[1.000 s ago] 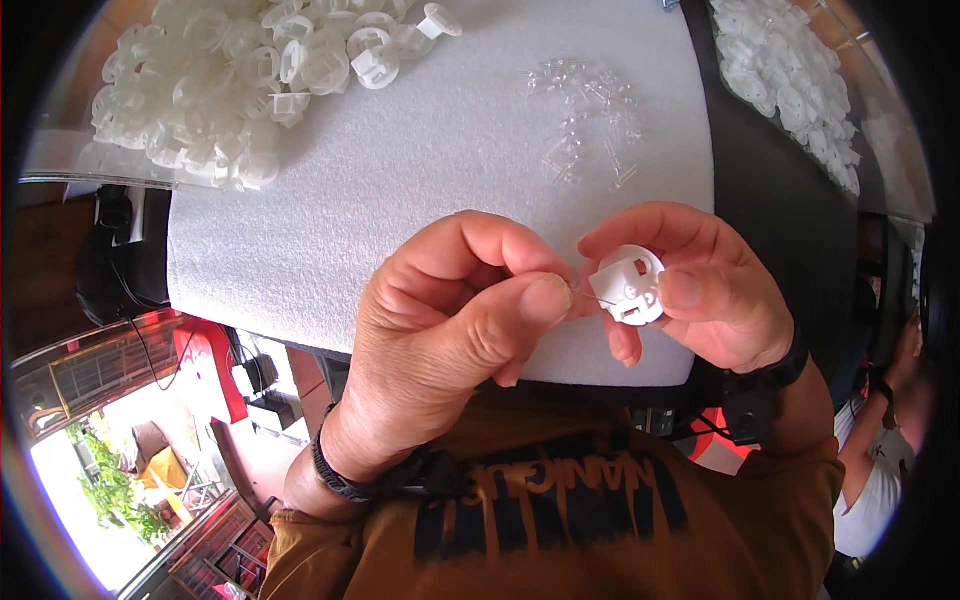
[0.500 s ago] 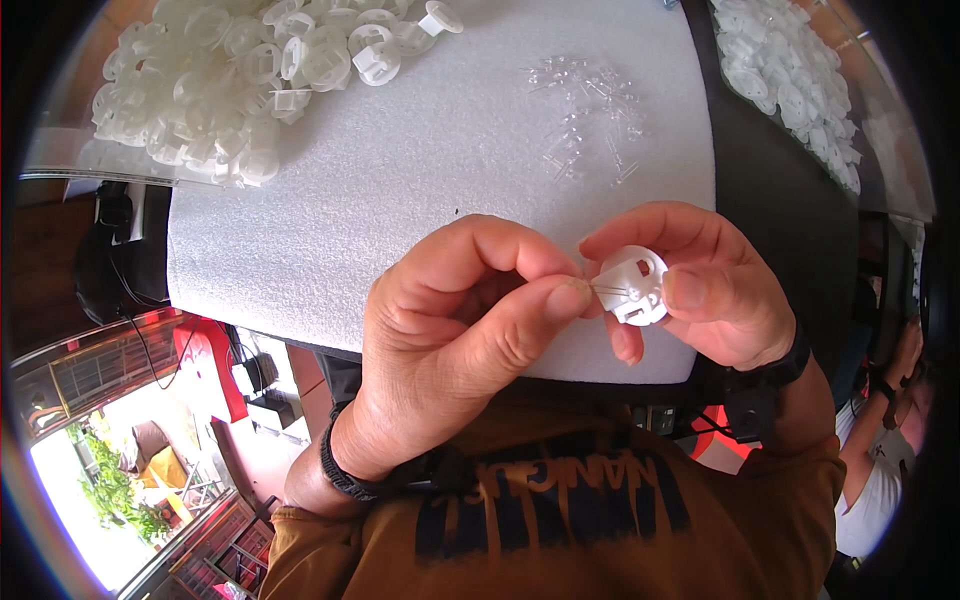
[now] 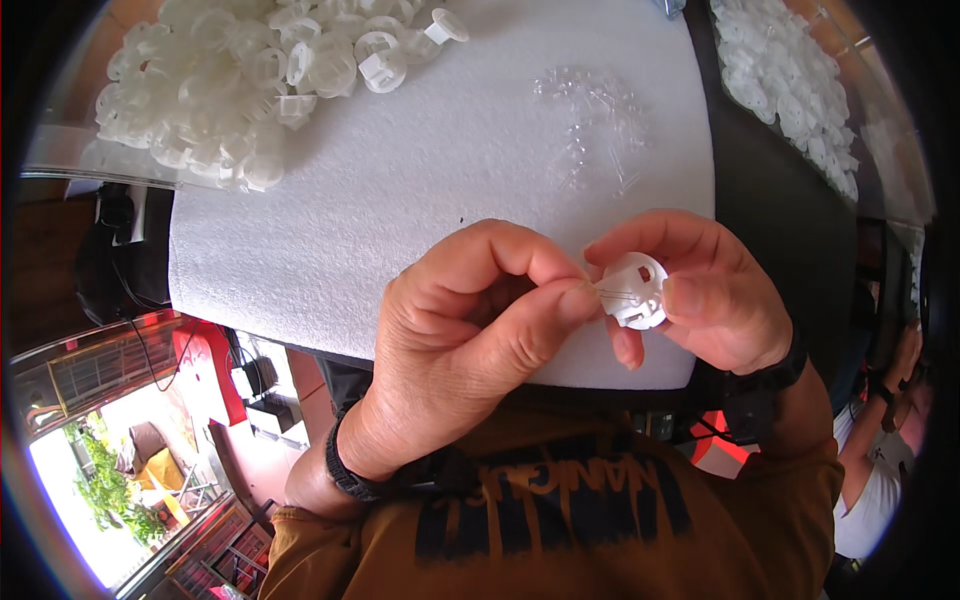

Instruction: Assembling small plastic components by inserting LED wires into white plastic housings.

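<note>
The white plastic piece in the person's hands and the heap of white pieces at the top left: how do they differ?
The white plastic piece is single, pinched in the right hand; the heap of white pieces lies loose on the white foam pad. The held piece meets a thin wire-like part from the left hand; the heaped ones show none. Both look the same round white kind.

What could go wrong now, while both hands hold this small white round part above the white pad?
The white round part is pinched only by fingertips of the right hand; it could slip and drop off the near edge of the white foam pad. The left hand presses a thin wire-like piece at the part; it looks fine enough to bend or miss. A dropped part could get lost among the pile of white parts.
</note>
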{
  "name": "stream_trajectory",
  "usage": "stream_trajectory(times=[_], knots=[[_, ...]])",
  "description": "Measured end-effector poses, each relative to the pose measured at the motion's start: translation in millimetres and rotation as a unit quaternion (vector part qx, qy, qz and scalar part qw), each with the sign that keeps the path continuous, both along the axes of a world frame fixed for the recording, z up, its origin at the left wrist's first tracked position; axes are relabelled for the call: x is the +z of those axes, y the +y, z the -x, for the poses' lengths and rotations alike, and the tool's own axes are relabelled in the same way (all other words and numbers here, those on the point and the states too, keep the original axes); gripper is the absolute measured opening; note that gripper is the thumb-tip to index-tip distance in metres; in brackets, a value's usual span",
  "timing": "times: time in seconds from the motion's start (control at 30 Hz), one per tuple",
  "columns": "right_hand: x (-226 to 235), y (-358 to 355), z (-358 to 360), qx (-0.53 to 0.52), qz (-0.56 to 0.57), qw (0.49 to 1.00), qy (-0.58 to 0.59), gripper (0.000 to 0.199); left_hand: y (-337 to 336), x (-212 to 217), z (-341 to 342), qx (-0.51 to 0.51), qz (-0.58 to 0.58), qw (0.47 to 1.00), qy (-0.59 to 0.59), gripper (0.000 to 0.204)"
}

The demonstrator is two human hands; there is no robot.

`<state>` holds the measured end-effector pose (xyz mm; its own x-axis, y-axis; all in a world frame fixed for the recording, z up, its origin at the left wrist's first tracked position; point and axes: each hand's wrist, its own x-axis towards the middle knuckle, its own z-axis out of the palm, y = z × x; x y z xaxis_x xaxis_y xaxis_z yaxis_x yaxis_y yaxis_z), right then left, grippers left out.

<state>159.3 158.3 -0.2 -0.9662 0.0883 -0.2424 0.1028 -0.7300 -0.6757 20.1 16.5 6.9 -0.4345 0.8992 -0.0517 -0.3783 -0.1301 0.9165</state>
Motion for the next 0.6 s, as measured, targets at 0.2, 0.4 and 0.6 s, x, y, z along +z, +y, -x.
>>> stream_trajectory(times=[0.2, 0.4, 0.6], knots=[[-2, 1, -1, -0.001, 0.006, 1.0, 0.014, 0.038, -5, -3, 11, -0.085, -0.046, 0.995, -0.021, 0.011], [-1, 1, 0, -0.002, 0.007, 1.0, 0.006, 0.038, -2, 0, 2, -0.011, 0.0, 1.0, 0.014, 0.011], [1, 0, 0, -0.01, -0.008, 1.0, -0.006, 0.039, -5, 1, 3, -0.008, 0.006, 0.996, 0.087, 0.008]])
